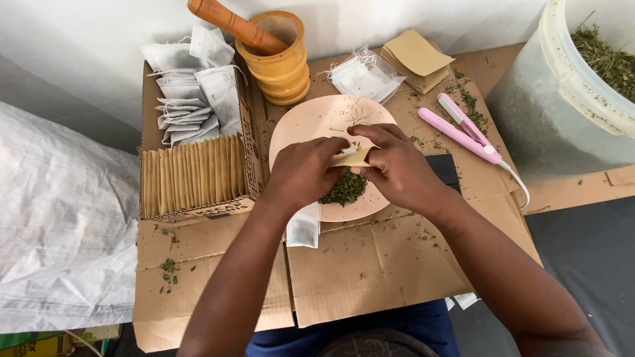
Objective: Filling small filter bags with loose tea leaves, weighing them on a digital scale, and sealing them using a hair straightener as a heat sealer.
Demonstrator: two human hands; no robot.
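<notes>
My left hand (303, 173) and my right hand (395, 165) meet over a pale pink plate (311, 122) and both pinch a small tan paper tag (354, 158). A white filter bag (304, 226) hangs below my left hand, over the plate's near rim. A heap of dried green herb (345, 188) lies on the plate under my hands.
A cardboard box (192, 211) at left holds tan envelopes and white filter bags. Behind the plate stand a wooden mortar (281, 63) with a pestle (231, 23), loose white bags (362, 78) and tan envelopes (417, 58). A pink heat sealer (463, 132) and a herb bucket (569, 92) sit right.
</notes>
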